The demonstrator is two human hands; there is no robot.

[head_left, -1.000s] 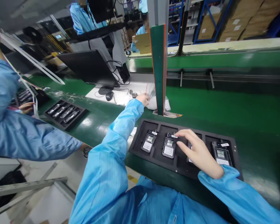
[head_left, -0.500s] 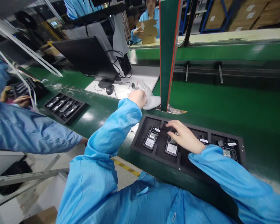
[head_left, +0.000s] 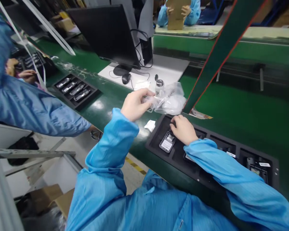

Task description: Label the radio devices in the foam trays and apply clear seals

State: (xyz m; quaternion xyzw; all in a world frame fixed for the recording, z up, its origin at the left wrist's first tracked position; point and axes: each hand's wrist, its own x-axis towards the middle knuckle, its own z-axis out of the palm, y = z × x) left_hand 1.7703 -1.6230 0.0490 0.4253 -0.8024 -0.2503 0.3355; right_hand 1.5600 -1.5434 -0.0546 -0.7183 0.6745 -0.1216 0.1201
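Observation:
My left hand (head_left: 135, 104) is closed on the edge of a clear plastic bag (head_left: 170, 101) that lies on the green conveyor belt (head_left: 243, 106). My right hand (head_left: 181, 129) rests on the black tray (head_left: 207, 173) at its left end, fingers curled down beside an open-backed handset (head_left: 167, 142). What the fingers touch is hidden. Another handset (head_left: 255, 165) sits in the tray's far right slot. My blue sleeve covers the middle slots. A small white scrap (head_left: 150, 125) lies on the belt just left of the tray.
A co-worker in a blue coat (head_left: 26, 102) stands at my left, near a second black tray of handsets (head_left: 74, 89). Behind the bag are a small bottle (head_left: 159, 86), a monitor (head_left: 108, 32), a mouse (head_left: 126, 78) and a green post (head_left: 219, 54). Another person holds a cardboard box (head_left: 177, 14) across the line.
My left hand has pulled the plastic bag back toward me along the belt. My right hand slid left across the tray from the middle slots to the left end. My view tilted down.

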